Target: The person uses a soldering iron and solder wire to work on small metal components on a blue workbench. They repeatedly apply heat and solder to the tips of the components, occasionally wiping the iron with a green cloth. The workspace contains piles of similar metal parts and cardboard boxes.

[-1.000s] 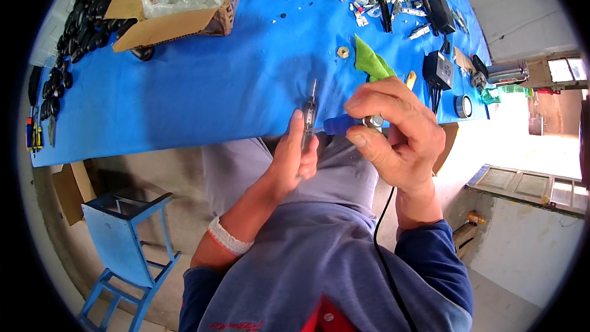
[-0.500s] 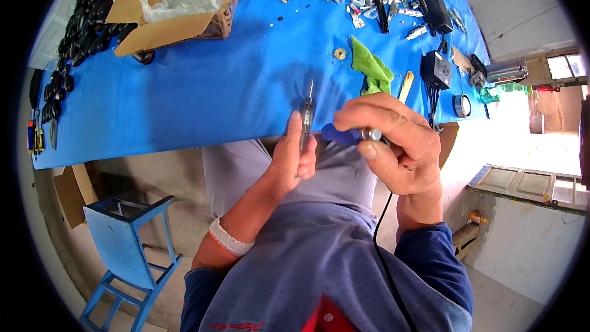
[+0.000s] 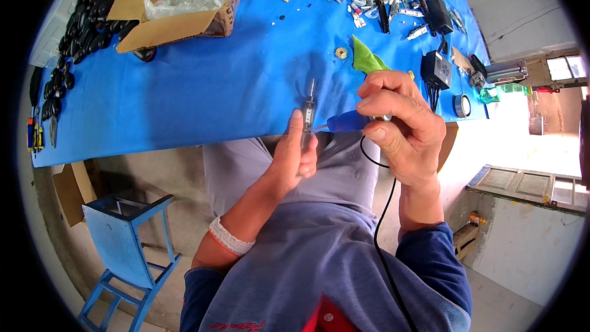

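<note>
The left hand (image 3: 295, 150) grips a slim, clear-and-dark pen-shaped device (image 3: 309, 112) that juts beyond its thumb, long axis running away from the body, thin metal tip foremost. The right hand (image 3: 405, 129) pinches a blue-handled metal screwdriver (image 3: 347, 122) crosswise, shank pointing toward the left hand.
</note>
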The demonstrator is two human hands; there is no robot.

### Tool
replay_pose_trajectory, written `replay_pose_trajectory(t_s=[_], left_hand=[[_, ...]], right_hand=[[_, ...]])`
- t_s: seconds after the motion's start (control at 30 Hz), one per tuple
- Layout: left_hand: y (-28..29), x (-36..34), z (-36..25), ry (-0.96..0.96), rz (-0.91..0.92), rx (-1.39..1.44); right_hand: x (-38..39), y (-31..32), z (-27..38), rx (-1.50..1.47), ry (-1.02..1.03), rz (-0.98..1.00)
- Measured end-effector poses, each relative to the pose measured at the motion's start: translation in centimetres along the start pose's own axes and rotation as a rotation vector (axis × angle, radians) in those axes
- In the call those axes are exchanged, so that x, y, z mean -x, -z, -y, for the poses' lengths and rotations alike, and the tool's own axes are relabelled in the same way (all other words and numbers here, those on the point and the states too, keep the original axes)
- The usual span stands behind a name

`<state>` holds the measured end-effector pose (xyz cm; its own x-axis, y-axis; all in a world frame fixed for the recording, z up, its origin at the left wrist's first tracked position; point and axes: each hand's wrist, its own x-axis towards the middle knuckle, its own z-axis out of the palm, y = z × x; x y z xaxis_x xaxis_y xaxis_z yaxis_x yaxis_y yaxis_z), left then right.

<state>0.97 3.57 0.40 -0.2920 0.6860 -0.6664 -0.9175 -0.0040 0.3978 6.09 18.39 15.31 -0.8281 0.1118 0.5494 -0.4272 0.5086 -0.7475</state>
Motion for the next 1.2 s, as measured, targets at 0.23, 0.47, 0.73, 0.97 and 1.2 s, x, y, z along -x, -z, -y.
replay_pose_trajectory(t_s=[0.23,0.47,0.73,0.97,1.2], left_hand=[[0.0,0.2,0.0,-0.040,0.025,-0.016],[0.1,0.0,0.0,-0.003,0.021,-0.005],[-0.1,0.4,-0.3,-0.021,0.029,-0.010],[0.2,0.1,0.0,-0.016,0.027,-0.009],[0.2,0.0,0.1,-0.002,0.029,-0.002]], right_hand=[[-0.5,0.2,0.5,-0.022,-0.149,0.032],[0.2,-0.4,0.2,0.030,-0.006,-0.046],[-0.4,0.6,0.2,0.184,-0.042,-0.096],[-0.2,0.2,0.3,0.112,-0.046,-0.041],[0.0,0.8,0.9,0.248,0.011,-0.038]])
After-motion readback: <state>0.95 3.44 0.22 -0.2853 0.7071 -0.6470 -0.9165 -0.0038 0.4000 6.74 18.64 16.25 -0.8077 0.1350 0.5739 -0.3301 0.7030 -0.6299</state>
